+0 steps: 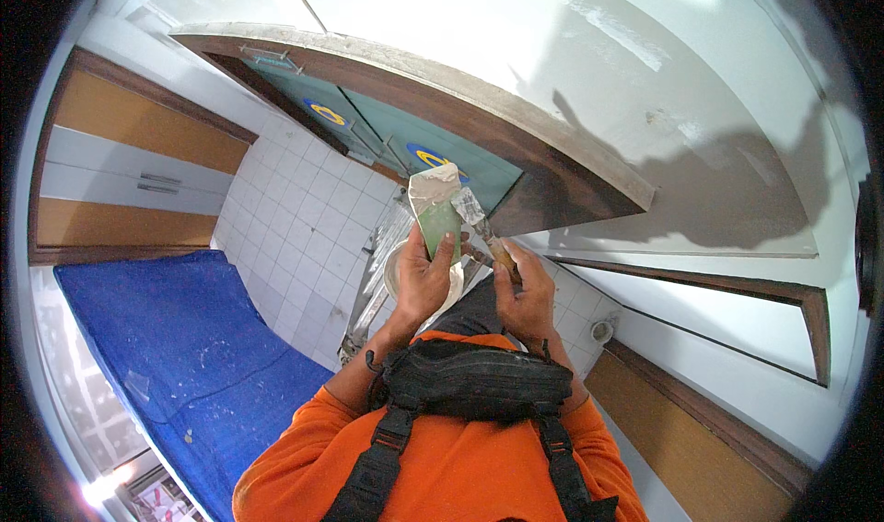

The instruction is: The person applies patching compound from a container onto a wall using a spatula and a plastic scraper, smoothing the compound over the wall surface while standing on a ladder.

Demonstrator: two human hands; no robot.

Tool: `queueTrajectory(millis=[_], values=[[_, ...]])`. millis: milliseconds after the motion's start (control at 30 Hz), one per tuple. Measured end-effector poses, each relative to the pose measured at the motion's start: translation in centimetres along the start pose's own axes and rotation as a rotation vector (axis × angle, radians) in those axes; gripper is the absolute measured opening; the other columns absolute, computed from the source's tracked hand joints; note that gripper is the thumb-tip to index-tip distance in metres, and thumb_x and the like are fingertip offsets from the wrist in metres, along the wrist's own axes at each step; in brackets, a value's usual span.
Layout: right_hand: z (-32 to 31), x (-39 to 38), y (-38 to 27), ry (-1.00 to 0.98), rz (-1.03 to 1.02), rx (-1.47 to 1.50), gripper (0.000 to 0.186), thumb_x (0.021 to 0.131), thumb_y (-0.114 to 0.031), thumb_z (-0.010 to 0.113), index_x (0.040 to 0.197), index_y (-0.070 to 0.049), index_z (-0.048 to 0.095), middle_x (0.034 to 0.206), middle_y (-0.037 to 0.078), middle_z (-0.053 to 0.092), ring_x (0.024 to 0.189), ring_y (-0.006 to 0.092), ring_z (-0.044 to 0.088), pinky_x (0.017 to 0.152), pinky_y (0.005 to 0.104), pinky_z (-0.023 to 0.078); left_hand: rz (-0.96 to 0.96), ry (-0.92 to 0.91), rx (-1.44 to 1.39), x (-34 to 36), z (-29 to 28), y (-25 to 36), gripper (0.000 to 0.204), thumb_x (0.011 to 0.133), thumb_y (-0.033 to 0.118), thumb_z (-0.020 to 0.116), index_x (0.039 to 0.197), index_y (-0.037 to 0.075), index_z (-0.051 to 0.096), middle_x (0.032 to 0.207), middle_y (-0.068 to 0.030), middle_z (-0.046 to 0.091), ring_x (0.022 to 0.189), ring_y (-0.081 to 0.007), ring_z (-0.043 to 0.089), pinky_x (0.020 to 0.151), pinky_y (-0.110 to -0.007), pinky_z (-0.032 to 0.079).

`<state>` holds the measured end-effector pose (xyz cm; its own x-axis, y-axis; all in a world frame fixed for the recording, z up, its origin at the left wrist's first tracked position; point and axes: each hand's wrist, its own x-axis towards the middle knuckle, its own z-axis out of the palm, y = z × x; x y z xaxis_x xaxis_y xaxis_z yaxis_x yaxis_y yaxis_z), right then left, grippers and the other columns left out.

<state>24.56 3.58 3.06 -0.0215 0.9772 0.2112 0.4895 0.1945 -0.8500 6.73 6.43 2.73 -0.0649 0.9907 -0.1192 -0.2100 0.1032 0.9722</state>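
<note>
My left hand (424,281) is closed around the lower part of a flat green spreader (437,225), its thumb lying on the face. Whitish filler paste (433,185) covers the spreader's upper end. In my right hand (527,294) is a putty knife (498,249), gripped by its brownish handle. The knife's blade is smeared with paste and sits close to the spreader's right edge; whether they touch I cannot tell. Below my hands is a pale round bucket (394,275), partly hidden by my left hand, its contents not clearly visible.
A metal stand or ladder (391,227) is beneath me, over a white tiled floor (285,211). Ahead are a teal double door (368,121) with a brown frame and a wall with grey and white patches (681,126). A blue sheet (184,365) covers something at left. A small cup-like container (602,331) stands right.
</note>
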Motion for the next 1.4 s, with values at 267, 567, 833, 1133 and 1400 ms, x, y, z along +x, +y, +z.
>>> queueTrajectory(millis=[267, 567, 833, 1133, 1400], values=[[-0.1, 1.0, -0.1, 0.01, -0.025, 0.002, 0.039, 0.099, -0.005, 0.064, 0.138, -0.001, 0.063, 0.12, 0.022, 0.071, 0.105, 0.0336, 0.072, 0.092, 0.0417, 0.056, -0.032, -0.053, -0.031, -0.2, 0.0, -0.3, 0.033, 0.111, 0.007, 0.052, 0.143, 0.0, 0.049, 0.128, -0.0106, 0.067, 0.106, -0.0171, 0.069, 0.09, -0.034, 0.06], [-3.5, 2.9, 0.7, -0.127, 0.024, 0.025, 0.041, 0.099, -0.007, 0.064, 0.14, -0.005, 0.062, 0.117, 0.02, 0.068, 0.103, 0.0382, 0.068, 0.092, 0.0444, 0.055, -0.052, -0.152, -0.017, 0.2, -0.8, 0.1, 0.041, 0.111, 0.008, 0.05, 0.15, 0.003, 0.042, 0.134, -0.0154, 0.067, 0.113, -0.0216, 0.068, 0.091, -0.037, 0.061], [-6.7, 6.6, 2.6, -0.183, -0.208, -0.058, 0.039, 0.097, -0.006, 0.065, 0.135, -0.007, 0.065, 0.116, 0.018, 0.069, 0.106, 0.038, 0.066, 0.093, 0.0452, 0.054, -0.103, -0.274, 0.016, 0.5, -1.8, 0.9, 0.04, 0.112, 0.013, 0.051, 0.15, 0.004, 0.047, 0.127, -0.0092, 0.07, 0.103, -0.0134, 0.066, 0.083, -0.03, 0.058], [-6.6, 7.9, 3.2, -0.282, -0.109, -0.002, 0.036, 0.095, -0.004, 0.065, 0.131, -0.008, 0.07, 0.114, 0.017, 0.07, 0.109, 0.0361, 0.065, 0.095, 0.0453, 0.053, -0.149, -0.298, 0.225, 0.6, -2.8, 1.2, 0.043, 0.11, 0.017, 0.055, 0.149, 0.001, 0.049, 0.117, -0.007, 0.068, 0.095, -0.0148, 0.064, 0.074, -0.032, 0.055], [-5.4, 8.0, 3.5, -0.267, -0.093, 0.051, 0.033, 0.096, -0.004, 0.066, 0.129, -0.007, 0.071, 0.112, 0.017, 0.07, 0.106, 0.0346, 0.067, 0.092, 0.043, 0.054, -0.166, -0.296, 0.42, 1.2, -3.8, 0.8, 0.039, 0.109, 0.016, 0.055, 0.145, 0.002, 0.052, 0.116, -0.0066, 0.068, 0.092, -0.0143, 0.065, 0.071, -0.031, 0.055]])
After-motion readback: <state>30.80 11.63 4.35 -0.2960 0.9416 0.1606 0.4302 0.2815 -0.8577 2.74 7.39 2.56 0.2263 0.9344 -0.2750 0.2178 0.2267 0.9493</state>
